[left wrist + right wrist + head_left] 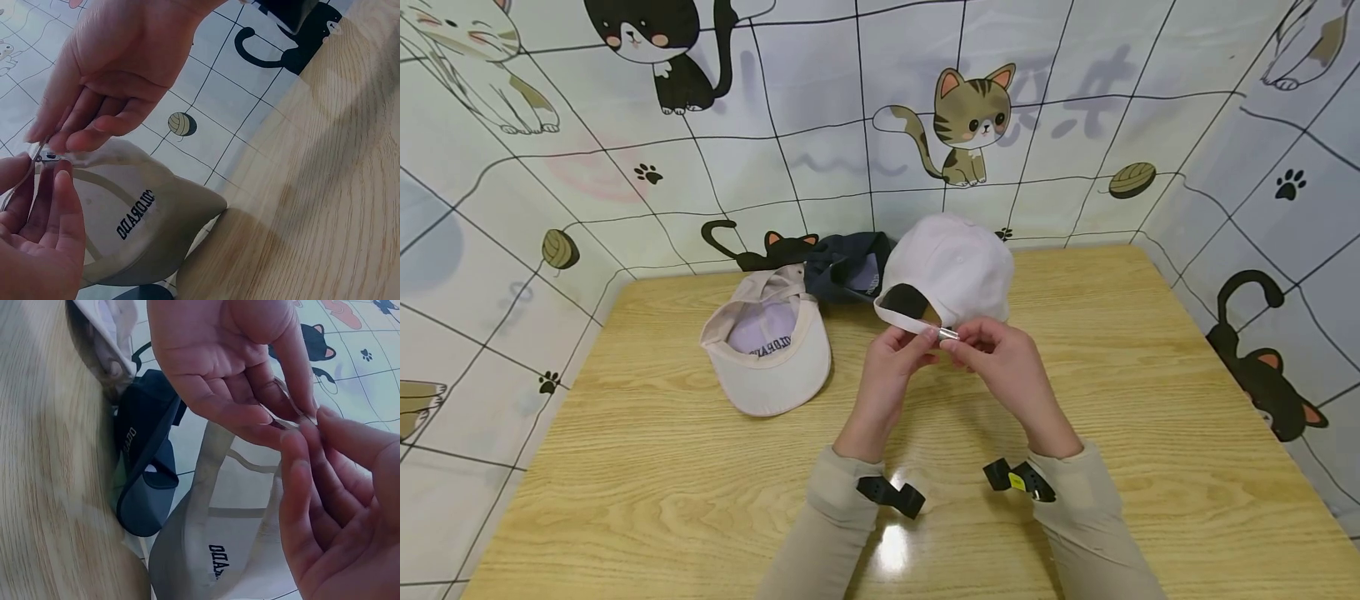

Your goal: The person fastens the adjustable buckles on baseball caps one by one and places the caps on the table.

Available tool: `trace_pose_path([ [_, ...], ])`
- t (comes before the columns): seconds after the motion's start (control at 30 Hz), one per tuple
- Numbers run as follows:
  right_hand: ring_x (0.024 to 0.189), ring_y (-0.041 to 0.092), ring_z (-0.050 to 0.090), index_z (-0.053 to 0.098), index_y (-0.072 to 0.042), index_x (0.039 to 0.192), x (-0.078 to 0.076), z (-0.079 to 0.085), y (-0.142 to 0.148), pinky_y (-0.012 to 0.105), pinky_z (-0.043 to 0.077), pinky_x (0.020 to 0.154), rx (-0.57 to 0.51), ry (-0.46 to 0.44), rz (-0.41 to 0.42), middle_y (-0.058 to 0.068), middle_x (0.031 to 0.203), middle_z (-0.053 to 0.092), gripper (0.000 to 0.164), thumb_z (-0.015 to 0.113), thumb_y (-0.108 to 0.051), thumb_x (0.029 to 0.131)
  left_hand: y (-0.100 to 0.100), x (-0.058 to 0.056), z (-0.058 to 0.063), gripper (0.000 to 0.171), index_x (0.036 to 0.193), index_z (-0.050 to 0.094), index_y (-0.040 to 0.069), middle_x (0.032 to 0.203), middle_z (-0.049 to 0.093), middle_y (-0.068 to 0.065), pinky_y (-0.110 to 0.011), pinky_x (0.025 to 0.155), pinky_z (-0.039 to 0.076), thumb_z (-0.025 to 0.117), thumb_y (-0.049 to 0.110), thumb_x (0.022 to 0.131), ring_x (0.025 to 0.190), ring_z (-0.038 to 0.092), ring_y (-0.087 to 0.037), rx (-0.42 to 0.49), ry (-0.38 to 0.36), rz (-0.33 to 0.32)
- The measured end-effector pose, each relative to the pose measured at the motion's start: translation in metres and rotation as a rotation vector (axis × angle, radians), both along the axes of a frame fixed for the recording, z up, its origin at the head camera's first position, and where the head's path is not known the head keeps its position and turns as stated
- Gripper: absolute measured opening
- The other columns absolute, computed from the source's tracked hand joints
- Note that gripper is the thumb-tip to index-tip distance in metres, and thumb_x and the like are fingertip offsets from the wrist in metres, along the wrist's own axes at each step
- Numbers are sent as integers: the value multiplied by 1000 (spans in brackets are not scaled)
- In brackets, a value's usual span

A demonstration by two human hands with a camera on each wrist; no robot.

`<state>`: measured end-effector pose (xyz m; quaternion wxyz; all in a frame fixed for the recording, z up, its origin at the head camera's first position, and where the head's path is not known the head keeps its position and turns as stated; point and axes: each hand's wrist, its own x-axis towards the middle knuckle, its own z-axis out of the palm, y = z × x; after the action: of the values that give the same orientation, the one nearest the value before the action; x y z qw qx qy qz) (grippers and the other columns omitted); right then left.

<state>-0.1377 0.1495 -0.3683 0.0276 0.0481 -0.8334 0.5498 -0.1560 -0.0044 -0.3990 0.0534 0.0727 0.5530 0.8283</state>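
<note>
A white baseball cap (955, 267) stands past both hands, the opening at its back turned toward me. Its narrow back strap (901, 320) runs to a small silver metal buckle (949, 334). My left hand (887, 375) pinches the strap beside the buckle between thumb and fingers. At the buckle's other side, my right hand (1011, 367) pinches the buckle end of the strap. The fingertips nearly meet, and they partly cover the buckle (50, 155) in the left wrist view. Dark COLORADO lettering (135, 215) shows on the cap.
To the left, a cream cap (771, 367) lies with its hollow side up and its brim toward me. A navy cap (846, 271) sits between it and the white one, near the cat-printed back cloth (820, 175). All rest on a wooden table (647, 492).
</note>
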Motion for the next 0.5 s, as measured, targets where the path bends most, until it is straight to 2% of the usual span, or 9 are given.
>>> trace_pose_path([
  [0.23, 75, 24, 62, 65, -10, 96, 0, 1, 1, 37, 50, 65, -35, 28, 121, 6, 82, 65, 27, 59, -34, 85, -2, 0, 0, 28, 99, 60, 1, 90, 62, -10, -36, 79, 48, 64, 24, 83, 78, 63, -18, 28, -10, 17],
  [0.5, 73, 23, 63, 64, -11, 89, 1, 0, -1, 32, 50, 62, -8, 45, 58, 1, 78, 65, 27, 61, -37, 83, -4, 0, 3, 26, 97, 64, 4, 91, 63, -10, -39, 77, 48, 67, 25, 81, 91, 58, -28, -51, -17, 23],
])
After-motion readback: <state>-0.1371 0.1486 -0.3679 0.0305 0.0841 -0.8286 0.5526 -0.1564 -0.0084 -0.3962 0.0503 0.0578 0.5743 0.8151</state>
